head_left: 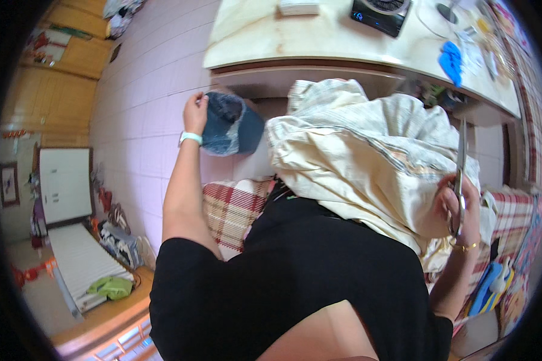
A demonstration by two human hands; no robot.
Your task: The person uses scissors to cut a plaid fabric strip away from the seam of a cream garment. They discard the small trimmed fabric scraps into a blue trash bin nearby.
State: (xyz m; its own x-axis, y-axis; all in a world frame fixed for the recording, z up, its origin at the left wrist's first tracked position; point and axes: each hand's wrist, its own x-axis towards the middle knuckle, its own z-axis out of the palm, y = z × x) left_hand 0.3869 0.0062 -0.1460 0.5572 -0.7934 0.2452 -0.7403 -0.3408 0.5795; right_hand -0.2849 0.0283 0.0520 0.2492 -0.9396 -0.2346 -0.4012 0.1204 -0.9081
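Observation:
A cream cloth garment or cover with a greyish striped side lies bunched over my lap. My right hand is closed around the handles of metal scissors, whose blades point away from me, at the right side of the cloth. Out to the left, my left hand is at the rim of a dark blue waste bin lined with a thin plastic bag. Its fingertips are pinched together there; whether they grip the liner or some small scrap cannot be told.
Ahead stands a marble-patterned table bearing a white box, a black device with a lit display and a blue crumpled item. A plaid-covered seat is under me. Tiled floor extends left, towards wooden cabinets.

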